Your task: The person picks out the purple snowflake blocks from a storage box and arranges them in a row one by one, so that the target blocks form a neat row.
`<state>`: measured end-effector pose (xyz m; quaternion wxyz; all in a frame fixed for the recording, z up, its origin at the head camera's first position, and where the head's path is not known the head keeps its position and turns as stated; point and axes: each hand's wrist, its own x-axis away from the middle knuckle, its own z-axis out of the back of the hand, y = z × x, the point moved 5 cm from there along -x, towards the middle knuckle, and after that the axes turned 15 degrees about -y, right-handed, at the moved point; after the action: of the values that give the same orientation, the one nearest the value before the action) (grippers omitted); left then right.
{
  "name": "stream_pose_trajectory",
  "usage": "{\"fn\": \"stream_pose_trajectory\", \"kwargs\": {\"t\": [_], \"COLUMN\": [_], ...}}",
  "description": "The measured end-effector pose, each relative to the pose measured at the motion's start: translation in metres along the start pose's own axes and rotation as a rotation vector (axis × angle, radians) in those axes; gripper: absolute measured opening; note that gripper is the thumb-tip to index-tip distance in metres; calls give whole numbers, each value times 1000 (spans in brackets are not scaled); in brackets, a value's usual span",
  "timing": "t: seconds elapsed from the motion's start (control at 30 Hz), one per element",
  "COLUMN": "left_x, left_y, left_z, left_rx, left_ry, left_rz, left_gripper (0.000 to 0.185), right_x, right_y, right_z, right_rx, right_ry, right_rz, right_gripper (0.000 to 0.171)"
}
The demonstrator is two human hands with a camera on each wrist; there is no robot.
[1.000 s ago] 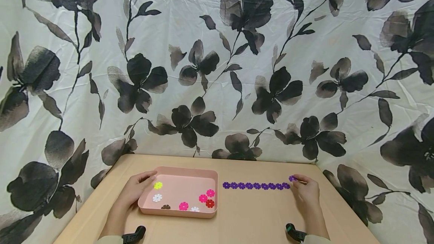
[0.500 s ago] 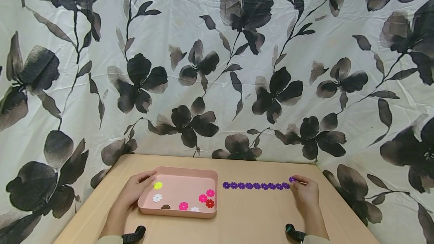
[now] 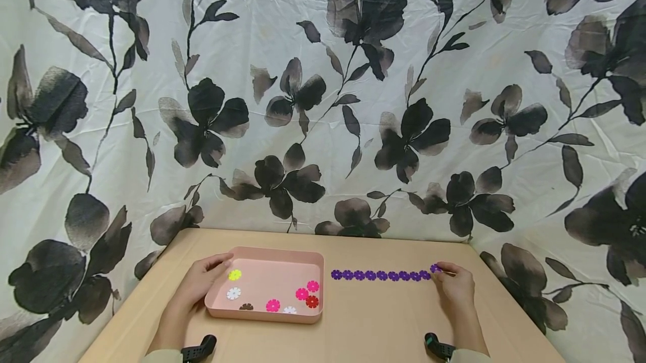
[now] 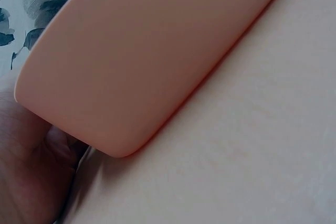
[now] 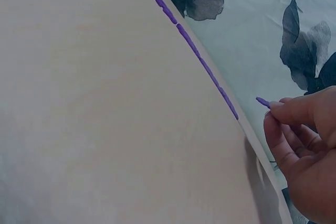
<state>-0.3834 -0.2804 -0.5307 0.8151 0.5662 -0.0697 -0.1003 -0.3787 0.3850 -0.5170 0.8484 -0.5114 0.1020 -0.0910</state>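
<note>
So the purple flower disc [image 3: 434,267] is pinched flat at its rim by the right hand [image 3: 456,287], just off the right end of the purple row [image 3: 381,275] on the table [image 3: 373,329]. It looks light, thin and stiff — probably best taken by the edges. At the pink tray [image 3: 266,317] — loose discs inside — the near-left corner is gripped by the left hand [image 3: 199,283].

Even, bright, diffuse lighting; soft shadows under the hands; wide-angle bowing at head-view edges; wrist views close and soft-focused.
</note>
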Motion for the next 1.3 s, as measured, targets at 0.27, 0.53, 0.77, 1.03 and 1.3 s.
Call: {"fn": "stream_pose_trajectory", "kwargs": {"t": [0.27,0.53,0.77,1.03,1.3], "left_x": [0,0,-1,-1,-1], "left_y": [-2,-1,-2,-2,-1], "left_z": [-1,-2,-2,-1,-1], "left_rx": [24,17,12,13,12], "left_ry": [-6,-1,1,3,1], "left_rz": [3,5,6,3,1], "left_gripper": [52,53,53,53,52], "right_x": [0,-4,-4,-1,0], "right_y": [4,15,16,11,10], "right_z": [-3,-3,-3,-4,-5], "right_rx": [40,103,123,144,154], "right_ry": [16,62,81,83,81], "right_rz": [15,28,18,39,28], "right_gripper": [25,23,22,23,24]}}
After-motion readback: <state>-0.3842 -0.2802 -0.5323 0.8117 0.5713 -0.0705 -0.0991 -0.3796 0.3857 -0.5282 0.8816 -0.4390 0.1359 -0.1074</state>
